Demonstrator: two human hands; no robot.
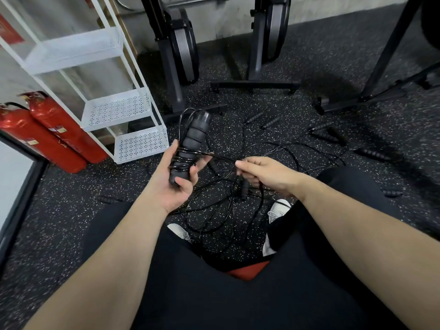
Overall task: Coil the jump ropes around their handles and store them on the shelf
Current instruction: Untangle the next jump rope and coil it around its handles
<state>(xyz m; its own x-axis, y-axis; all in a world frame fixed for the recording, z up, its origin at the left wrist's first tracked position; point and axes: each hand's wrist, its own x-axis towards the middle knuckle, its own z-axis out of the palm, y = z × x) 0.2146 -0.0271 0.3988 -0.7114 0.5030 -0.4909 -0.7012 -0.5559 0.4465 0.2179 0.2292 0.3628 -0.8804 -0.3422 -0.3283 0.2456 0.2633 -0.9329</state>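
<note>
Fingers of the left hand (177, 179) curl round a pair of black foam jump-rope handles (190, 146), held upright and bundled together, with several turns of thin black cord (222, 158) already wound about their lower half. To the right, the right hand (260, 173) pinches the same cord between thumb and fingers, drawing it taut from the bundle.

Below and beyond both hands, the remaining jump ropes (238, 194) lie in a loose tangle on the speckled rubber floor (71, 206), their handles scattered towards the far right. A white wire shelf (140, 144) stands at the left, just beyond the held bundle, its perforated trays bare in view; two red fire extinguishers (47, 136) lean beside it. Rowing-machine frames (181, 58) stand against the far wall.

Trouble looks likeliest in the tangle: the trailing cord runs down into the heap, and further pulling could snag it on another rope and drag that rope up with it. Slack in the right hand's pull could also let the turns slide down off the smooth foam.
</note>
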